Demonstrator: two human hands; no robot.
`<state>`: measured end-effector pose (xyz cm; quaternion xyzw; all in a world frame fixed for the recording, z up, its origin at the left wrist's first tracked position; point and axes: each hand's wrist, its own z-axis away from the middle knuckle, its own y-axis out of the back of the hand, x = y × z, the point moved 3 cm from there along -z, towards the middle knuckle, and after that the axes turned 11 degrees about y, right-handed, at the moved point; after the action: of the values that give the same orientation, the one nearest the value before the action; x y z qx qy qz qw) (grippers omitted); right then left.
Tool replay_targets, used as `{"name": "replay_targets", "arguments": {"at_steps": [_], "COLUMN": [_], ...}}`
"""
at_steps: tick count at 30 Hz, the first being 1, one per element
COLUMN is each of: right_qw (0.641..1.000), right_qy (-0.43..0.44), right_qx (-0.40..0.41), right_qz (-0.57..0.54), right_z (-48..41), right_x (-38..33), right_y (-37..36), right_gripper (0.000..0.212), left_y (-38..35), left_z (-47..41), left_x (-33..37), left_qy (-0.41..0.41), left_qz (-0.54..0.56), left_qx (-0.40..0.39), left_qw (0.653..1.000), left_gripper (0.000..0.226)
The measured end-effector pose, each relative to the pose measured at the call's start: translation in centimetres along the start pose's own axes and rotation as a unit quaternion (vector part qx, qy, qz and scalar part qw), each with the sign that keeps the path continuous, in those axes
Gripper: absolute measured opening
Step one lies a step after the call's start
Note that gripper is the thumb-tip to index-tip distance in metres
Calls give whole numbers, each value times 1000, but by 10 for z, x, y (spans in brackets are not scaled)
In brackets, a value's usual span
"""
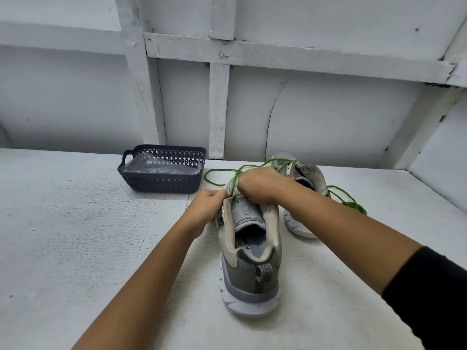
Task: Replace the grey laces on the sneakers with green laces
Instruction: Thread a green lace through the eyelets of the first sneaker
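Note:
A grey and beige sneaker (249,261) stands on the white table with its heel toward me. My left hand (205,210) pinches the left eyelet flap near the toe end. My right hand (260,185) is curled over the front of the shoe and grips the green lace (235,178), which runs up out of the shoe and loops away across the table. A second sneaker (307,188) lies behind my right forearm, partly hidden, with more green lace (351,202) trailing on its right. No grey lace shows.
A dark blue perforated basket (161,184) with clear plastic inside sits at the back left of the table. A white painted wall with wooden battens (218,109) rises right behind the table. The table's left half (75,223) is bare white surface.

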<state>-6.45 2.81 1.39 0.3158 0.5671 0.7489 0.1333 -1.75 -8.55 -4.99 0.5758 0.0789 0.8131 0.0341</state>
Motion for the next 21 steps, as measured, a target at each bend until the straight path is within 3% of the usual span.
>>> {"name": "replay_targets", "arguments": {"at_steps": [4,7,10,15,21], "right_qw": [989,982,983,986,985], "right_qy": [-5,-23,-40,-50,-55], "right_qx": [78,56,25,26,46], "right_qz": [-126,-178,-178,-156,-157], "right_z": [6,1,-3,-1,-3], "right_x": [2,-5,-10,-12,-16], "right_y": [1,0,-4,-6,-6], "right_gripper": [17,16,12,37,25], "left_y": [-1,1,-1,-3,-2], "left_z": [-2,-5,-6,-7,-5], "left_x": [-3,-5,-6,-5,-4], "left_qy": [4,3,-1,-4,-3], "left_qz": [7,7,4,6,5], "left_qx": [1,4,4,1,10], "left_qw": [1000,1000,1000,1000,1000], "left_gripper": [24,35,41,38,30]}}
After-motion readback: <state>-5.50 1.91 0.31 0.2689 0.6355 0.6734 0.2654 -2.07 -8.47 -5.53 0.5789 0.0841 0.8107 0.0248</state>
